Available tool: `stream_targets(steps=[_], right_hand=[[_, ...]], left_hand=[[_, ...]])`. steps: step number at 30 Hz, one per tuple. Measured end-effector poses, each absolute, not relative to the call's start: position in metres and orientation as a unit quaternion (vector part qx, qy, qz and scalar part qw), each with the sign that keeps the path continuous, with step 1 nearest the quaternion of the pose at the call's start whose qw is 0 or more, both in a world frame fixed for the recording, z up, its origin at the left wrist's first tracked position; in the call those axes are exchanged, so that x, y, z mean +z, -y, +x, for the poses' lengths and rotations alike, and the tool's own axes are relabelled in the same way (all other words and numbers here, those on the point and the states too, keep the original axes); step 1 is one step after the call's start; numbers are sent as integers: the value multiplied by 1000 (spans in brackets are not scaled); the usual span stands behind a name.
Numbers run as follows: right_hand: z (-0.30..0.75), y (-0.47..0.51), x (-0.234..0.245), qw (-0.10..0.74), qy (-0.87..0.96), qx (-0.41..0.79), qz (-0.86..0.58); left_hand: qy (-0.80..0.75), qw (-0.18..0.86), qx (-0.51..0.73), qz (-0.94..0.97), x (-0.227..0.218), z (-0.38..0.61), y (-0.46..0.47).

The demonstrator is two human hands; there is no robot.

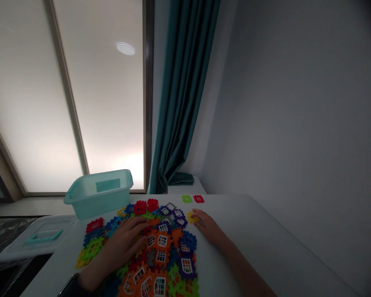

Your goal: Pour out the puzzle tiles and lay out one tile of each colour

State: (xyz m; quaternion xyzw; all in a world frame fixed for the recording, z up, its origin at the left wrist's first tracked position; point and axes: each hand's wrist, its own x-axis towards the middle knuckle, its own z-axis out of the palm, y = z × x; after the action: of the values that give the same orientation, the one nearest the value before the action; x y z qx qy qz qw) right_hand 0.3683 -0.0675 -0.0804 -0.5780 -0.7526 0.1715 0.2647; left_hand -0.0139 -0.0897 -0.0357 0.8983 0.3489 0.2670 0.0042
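In the head view, a heap of interlocking plastic window tiles [162, 258] is spread on a white table [259, 231]. The left hand [123, 241] is laid open on the heap. The right hand [208, 227] is placed beside the heap, its fingertips [198, 213] touching a yellow tile [191, 217]; whether that tile is gripped cannot be told. A teal plastic bin [97, 194] stands behind the heap, and a translucent lid [38, 239] lies to its left.

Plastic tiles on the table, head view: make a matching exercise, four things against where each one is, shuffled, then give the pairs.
Things:
1. left hand
2. right hand
3. teal plastic bin
4. loose red tile

Places:
A. beside a green tile
B. on the tile pile
C. behind the tile pile
D. touching a yellow tile

Pairs: 1-B, 2-D, 3-C, 4-A
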Motion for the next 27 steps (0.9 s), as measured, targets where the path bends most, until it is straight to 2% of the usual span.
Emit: stream_targets(steps=[8, 16, 27], right_hand=[[364, 78, -71, 279, 760, 112, -576], [363, 81, -75, 228, 777, 101, -578], [356, 80, -75, 211, 760, 98, -607]], left_hand=[[-354, -5, 278, 893, -29, -14, 93], [-355, 2, 283, 891, -25, -13, 96], [-349, -4, 288, 892, -39, -17, 88]])
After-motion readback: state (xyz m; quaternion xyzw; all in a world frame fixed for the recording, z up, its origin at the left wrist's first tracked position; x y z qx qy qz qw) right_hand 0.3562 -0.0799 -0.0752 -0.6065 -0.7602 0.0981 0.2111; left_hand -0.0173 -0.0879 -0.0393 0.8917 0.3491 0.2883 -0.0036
